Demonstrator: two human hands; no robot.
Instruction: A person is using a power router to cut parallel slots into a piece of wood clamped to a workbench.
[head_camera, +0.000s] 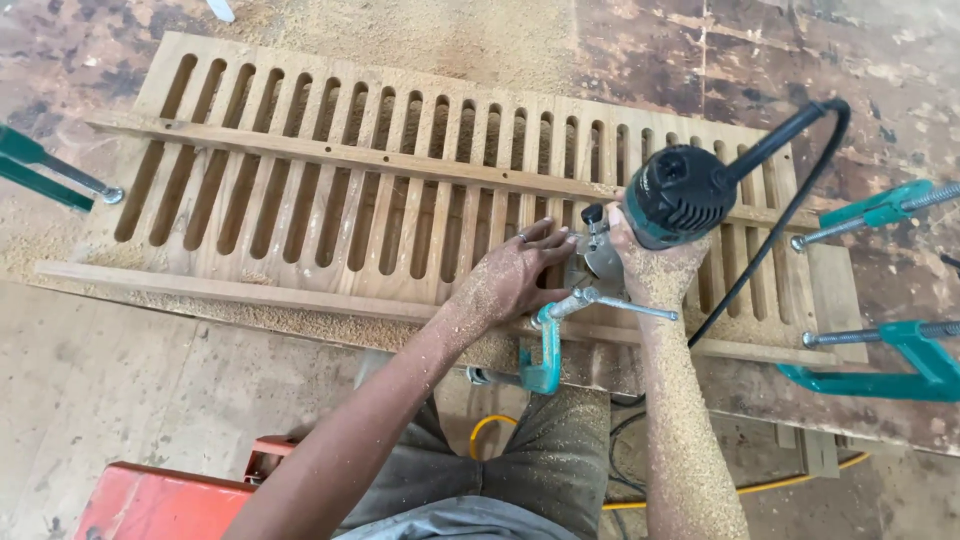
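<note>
Two hands at the slotted panel (330, 170) lying on the worktop (150, 350), both dusted with sawdust. Right hand (655, 268) wrapped around the router (680, 195), which stands upright on the panel near its front edge, right of middle; black cord (800, 200) runs off the top and loops down over the front edge. Left hand (515, 275) lies flat, fingers spread, on the panel just left of the router base, holding nothing. Teal clamp (548, 345) grips the front edge just below the hands. More clamps (890, 365) at the right end, one (40, 165) at the left. Red box (160, 500) below.
</note>
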